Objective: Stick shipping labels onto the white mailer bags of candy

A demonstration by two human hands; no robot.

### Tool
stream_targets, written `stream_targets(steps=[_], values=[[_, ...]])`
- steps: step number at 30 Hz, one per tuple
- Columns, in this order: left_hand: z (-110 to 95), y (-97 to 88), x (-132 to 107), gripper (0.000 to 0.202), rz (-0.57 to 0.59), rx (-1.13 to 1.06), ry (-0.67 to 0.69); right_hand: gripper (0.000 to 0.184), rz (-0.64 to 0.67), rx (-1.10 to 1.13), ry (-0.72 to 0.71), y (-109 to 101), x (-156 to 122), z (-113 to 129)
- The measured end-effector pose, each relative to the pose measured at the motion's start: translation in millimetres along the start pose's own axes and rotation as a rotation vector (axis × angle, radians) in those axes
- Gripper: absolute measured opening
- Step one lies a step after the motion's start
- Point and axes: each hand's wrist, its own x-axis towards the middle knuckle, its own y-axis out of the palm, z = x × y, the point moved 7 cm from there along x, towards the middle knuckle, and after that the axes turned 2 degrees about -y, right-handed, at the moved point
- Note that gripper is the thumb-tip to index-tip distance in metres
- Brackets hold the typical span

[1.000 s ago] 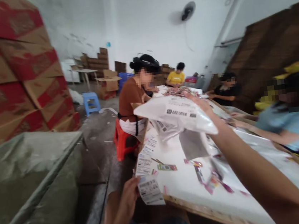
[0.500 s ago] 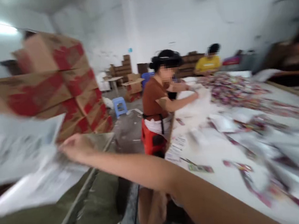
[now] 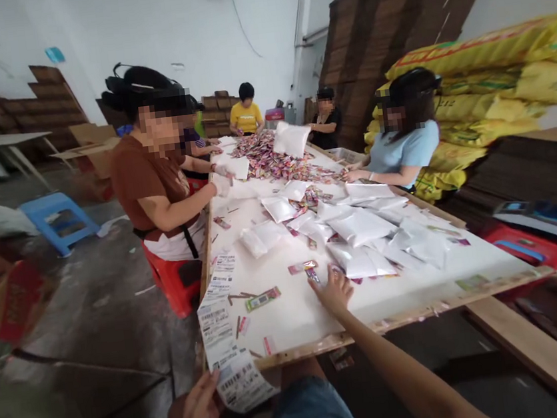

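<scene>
A long strip of printed barcode labels (image 3: 216, 323) runs along the table's left edge and hangs over the near corner. My left hand (image 3: 196, 413) pinches the side of its hanging end between thumb and fingers, above my lap. Over the near part of the table, my right hand (image 3: 335, 292) reaches out with fingers apart. A small purple packet (image 3: 312, 275) lies at its thumb tip, and a pink packet (image 3: 302, 267) is just beyond. To the right of the fingers lies a filled silver-white bag (image 3: 357, 259). A green packet (image 3: 262, 298) rests left of this hand.
Several white bags (image 3: 361, 225) pile up on the white table (image 3: 301, 320). Farther back is a heap of colourful packets (image 3: 272, 152). Co-workers sit around, including a person in brown (image 3: 155, 183) and one in light blue (image 3: 402, 148). A blue stool (image 3: 61, 220) stands left.
The view has swung right, from the stacked cartons to the table. My right hand has left the white sheets at the left and come over the table. My left hand now grips the label strip.
</scene>
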Motion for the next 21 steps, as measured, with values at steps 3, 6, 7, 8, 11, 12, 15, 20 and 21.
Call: stream_targets(steps=[3, 6, 7, 8, 11, 12, 15, 20, 21], values=[[-1, 12.1, 5, 0.038, 0.003, 0.015, -0.019, 0.089, -0.035, -0.057, -0.034, 14, 16, 1], [1, 16.6, 6, 0.029, -0.027, 0.010, -0.039, 0.089, -0.084, -0.104, -0.012, 19, 29, 13], [3, 17.0, 6, 0.026, -0.035, 0.002, -0.049, 0.088, -0.079, -0.111, -0.022, 22, 31, 18], [5, 17.0, 6, 0.024, -0.044, -0.005, -0.057, 0.087, -0.062, -0.106, -0.050, 26, 31, 23], [12, 17.2, 7, 0.023, -0.064, -0.009, -0.049, 0.086, -0.034, -0.060, -0.169, 36, 25, 43], [13, 18.1, 8, 0.023, -0.066, -0.002, -0.039, 0.087, -0.050, -0.055, -0.197, 37, 23, 49], [13, 22.4, 11, 0.018, -0.056, 0.031, -0.023, 0.095, -0.122, -0.098, -0.217, 37, 25, 64], [8, 25.5, 14, 0.012, -0.031, 0.069, 0.010, 0.058, -0.113, -0.057, -0.283, 36, 33, 67], [9, 25.8, 14, 0.012, -0.019, 0.059, 0.011, 0.052, -0.092, -0.028, -0.328, 36, 29, 66]])
